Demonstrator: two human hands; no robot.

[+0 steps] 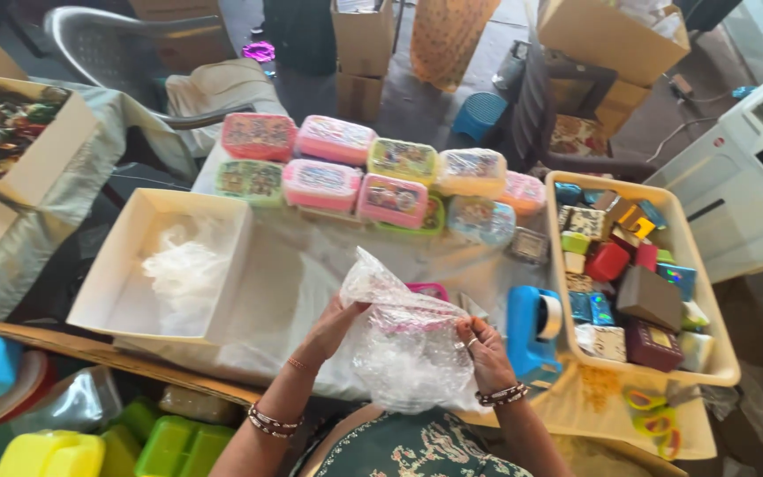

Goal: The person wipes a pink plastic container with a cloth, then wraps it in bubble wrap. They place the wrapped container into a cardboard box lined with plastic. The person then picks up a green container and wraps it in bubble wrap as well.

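Cloth-covered table (302, 265) in a cluttered room with cardboard boxes, a grey plastic chair (108, 44) and a white machine (744, 168) at right. On the table: rows of pastel lunch boxes (373, 172), an open white box (125, 265) with crumpled plastic, a cream tray (708, 291) of small gift boxes, a blue tape dispenser (532, 331). Centre foreground, above the near table edge: clear plastic bag (404, 340) around a pink box. Left hand (333, 322), fingers closed on the bag's left edge; right hand (487, 349), fingers pinching its right edge.
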